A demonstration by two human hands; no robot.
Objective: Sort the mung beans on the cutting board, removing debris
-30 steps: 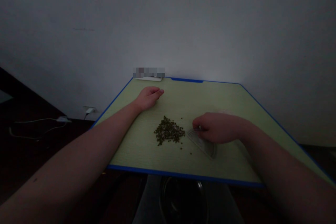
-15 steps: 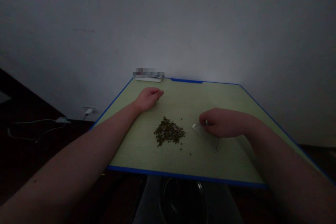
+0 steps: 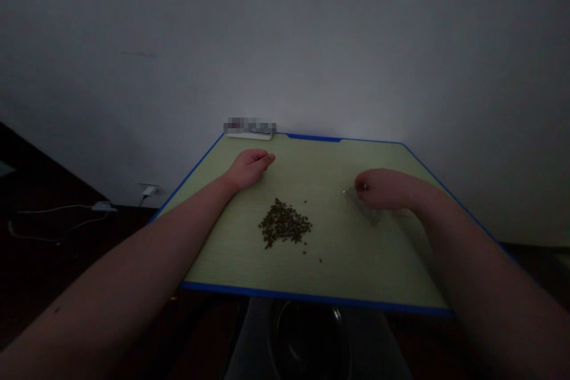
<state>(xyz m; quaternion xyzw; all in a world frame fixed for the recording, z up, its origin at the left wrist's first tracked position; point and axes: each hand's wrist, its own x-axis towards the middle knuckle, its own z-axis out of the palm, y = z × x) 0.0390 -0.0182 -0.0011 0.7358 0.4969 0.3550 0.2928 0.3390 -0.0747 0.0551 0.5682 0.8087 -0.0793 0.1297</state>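
Note:
My left hand (image 3: 250, 169) rests on the tabletop's left side, beyond the pile, with its fingers curled and the thumb pressed against them. Whatever it may hold is hidden. On the right, my right hand (image 3: 380, 189) pinches a clear flat plastic piece that looks like a protractor (image 3: 366, 211). The hand covers part of it, and its lower edge slants over the table. Between my forearms lies a loose pile of small brown-green grains (image 3: 284, 224), apart from both hands. A few stray grains (image 3: 304, 252) sit to its right.
The pale green folding table (image 3: 249, 270) has a blue rim and stands against a grey wall (image 3: 312, 41). A white-edged object (image 3: 249, 135), blurred out above, lies at the far left corner. Below the front edge is a dark round bowl (image 3: 309, 338). A charger (image 3: 150, 190) plugs into the wall.
My right hand has moved away from me and slightly right, carrying the clear protractor farther from the pile. The left hand and the grains have stayed in place.

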